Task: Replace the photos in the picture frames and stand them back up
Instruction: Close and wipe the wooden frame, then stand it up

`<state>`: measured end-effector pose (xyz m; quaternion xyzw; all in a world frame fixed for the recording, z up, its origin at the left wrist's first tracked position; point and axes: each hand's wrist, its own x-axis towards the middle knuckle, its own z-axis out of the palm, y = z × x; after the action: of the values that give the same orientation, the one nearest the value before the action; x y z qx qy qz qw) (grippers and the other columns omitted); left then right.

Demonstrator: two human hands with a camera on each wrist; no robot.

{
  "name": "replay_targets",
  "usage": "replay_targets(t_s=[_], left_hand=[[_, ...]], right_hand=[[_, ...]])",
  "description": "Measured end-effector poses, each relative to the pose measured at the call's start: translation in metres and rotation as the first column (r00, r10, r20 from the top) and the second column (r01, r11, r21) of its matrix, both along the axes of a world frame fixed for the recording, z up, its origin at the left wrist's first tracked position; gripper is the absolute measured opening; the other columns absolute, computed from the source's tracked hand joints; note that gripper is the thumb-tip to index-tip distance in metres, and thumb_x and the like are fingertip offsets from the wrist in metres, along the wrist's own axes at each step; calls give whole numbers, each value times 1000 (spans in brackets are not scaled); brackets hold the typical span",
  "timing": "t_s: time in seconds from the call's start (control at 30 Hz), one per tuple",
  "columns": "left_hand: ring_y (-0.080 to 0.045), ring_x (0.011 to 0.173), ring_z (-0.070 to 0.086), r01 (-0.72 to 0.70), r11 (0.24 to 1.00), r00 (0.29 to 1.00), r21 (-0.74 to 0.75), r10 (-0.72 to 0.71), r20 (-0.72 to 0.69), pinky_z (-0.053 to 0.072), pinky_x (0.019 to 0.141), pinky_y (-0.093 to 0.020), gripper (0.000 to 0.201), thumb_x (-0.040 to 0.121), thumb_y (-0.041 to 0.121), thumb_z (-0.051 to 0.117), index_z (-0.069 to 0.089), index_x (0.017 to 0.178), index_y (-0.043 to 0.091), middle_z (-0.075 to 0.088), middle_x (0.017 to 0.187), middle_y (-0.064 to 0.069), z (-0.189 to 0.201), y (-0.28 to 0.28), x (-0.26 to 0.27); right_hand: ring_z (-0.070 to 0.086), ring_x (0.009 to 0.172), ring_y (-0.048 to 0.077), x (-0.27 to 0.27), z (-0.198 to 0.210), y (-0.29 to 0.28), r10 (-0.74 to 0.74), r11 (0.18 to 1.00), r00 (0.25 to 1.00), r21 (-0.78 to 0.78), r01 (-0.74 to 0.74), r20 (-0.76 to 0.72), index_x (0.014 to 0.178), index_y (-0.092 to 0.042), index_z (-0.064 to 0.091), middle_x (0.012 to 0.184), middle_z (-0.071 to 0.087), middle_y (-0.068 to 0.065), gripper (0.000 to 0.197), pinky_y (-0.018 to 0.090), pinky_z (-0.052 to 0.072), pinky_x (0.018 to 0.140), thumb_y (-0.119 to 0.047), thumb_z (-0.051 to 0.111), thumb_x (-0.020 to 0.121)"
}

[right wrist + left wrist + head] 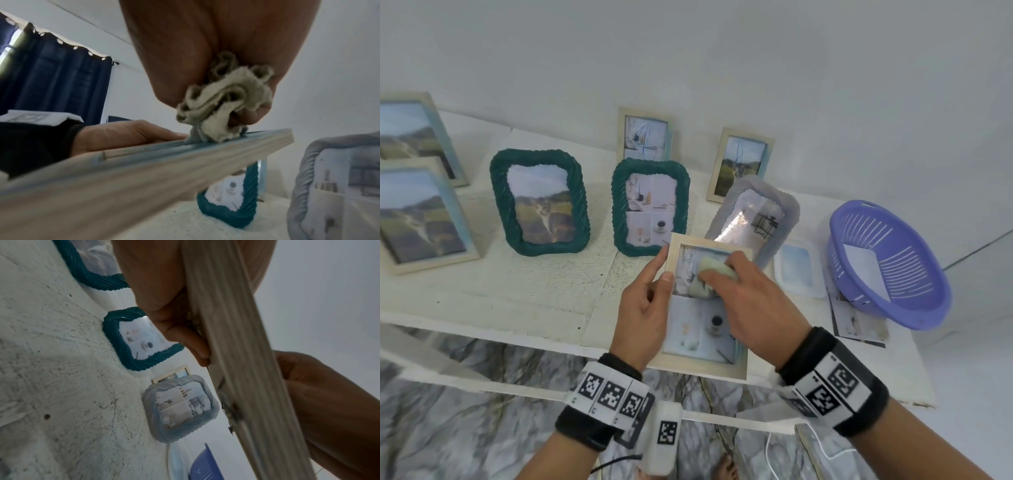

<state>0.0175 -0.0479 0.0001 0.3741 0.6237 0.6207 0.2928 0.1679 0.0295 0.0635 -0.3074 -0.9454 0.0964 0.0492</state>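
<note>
A lavender plastic basket (887, 263) with slotted walls sits tilted at the right end of the white surface (517, 291), a white sheet lying inside it. Under the surface's near edge lies a grey-veined marble floor (465, 428), where a white cable (822, 448) trails. A plain white wall (722, 51) rises behind. The right wrist view shows a dark blue curtain (55, 78) on a rod.

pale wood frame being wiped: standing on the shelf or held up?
Held up, tilted. The left hand grips the pale wood frame by its edge above the shelf, while the right hand presses a bunched cloth on its glass.
</note>
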Motion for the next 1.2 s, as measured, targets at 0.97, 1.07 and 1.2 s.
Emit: replay_targets(t_s=[0.97, 1.07, 1.2], left_hand=[[-18, 68, 46, 14, 1000, 1000, -27, -14, 16, 40, 57, -23, 38, 102, 23, 45, 51, 133, 45, 58, 78, -17, -23, 10, -20], [-17, 74, 47, 36, 998, 999, -45, -36, 5, 41, 62, -27, 38, 102, 25, 44, 50, 137, 42, 54, 85, -5, -25, 11, -20], [-17, 66, 43, 38, 998, 999, -56, -38, 7, 37, 51, -20, 38, 102, 24, 44, 50, 137, 40, 55, 81, -9, -20, 12, -19]], right_hand=[[51, 105, 37, 84, -69, 120, -685, 728, 728, -50, 684, -17, 132, -6, 47, 120, 50, 24, 39, 35, 41, 87, -14, 48, 94], [52, 102, 39, 80, -87, 143, -664, 747, 747, -52, 663, -30, 137, -6, 39, 122, 46, 26, 43, 38, 43, 88, -11, 45, 95], [53, 105, 40, 80, -104, 155, -653, 745, 752, -101, 659, 88, 139, -10, 35, 128, 46, 25, 42, 39, 43, 87, -14, 39, 98]])
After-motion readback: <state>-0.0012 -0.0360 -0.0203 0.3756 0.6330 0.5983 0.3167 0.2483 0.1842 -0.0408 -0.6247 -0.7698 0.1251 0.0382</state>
